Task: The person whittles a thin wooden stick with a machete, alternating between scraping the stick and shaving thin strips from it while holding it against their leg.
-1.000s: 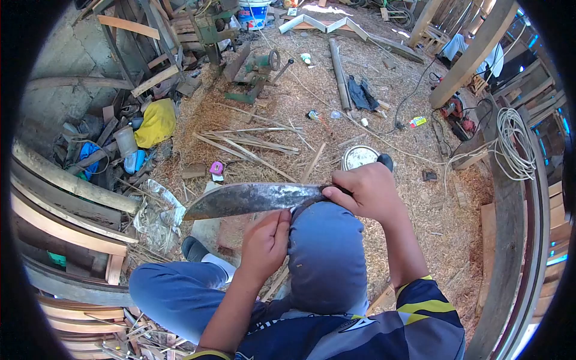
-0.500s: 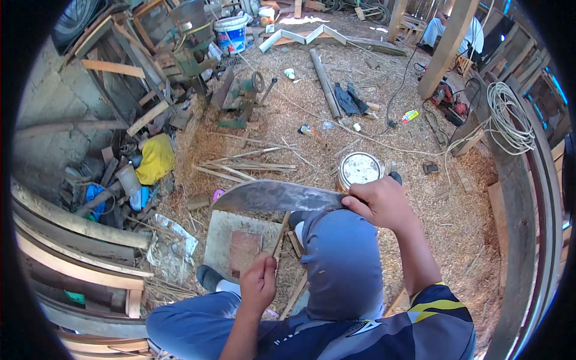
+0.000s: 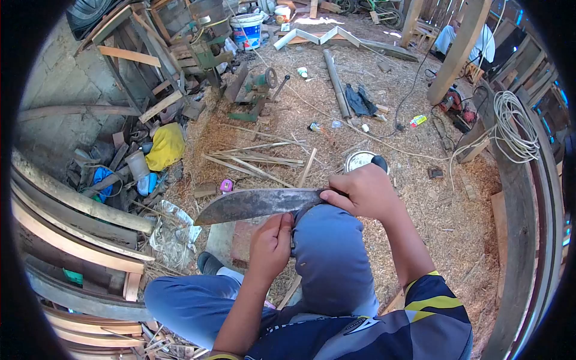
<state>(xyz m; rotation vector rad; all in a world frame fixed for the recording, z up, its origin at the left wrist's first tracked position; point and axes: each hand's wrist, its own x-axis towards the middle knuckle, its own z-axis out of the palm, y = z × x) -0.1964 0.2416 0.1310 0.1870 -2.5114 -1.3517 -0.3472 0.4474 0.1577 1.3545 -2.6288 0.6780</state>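
My right hand (image 3: 367, 191) is closed round the handle end of a machete (image 3: 258, 204), over my raised knee. The wide dark blade points left, its tip lowest. Closed below the blade, my left hand (image 3: 271, 240) grips a thin wooden strip (image 3: 308, 168), whose far end shows beyond the blade. Blade and strip cross right above my left fingertips. Under the blade lies a pale board (image 3: 221, 237), partly hidden by my left hand and leg.
Loose wooden strips (image 3: 255, 161) and a pink tape measure (image 3: 226, 185) lie ahead on the shavings. A round white-lidded can (image 3: 359, 161) stands beyond my right hand. Stacked planks (image 3: 78, 210) line the left; coiled cable (image 3: 516, 126) hangs right. Someone in white (image 3: 483, 45) is at the back.
My left hand has moved up and right to the blade, bringing the strip beyond it. The machete has shifted left and slightly down with my right hand. The view has shifted a little.
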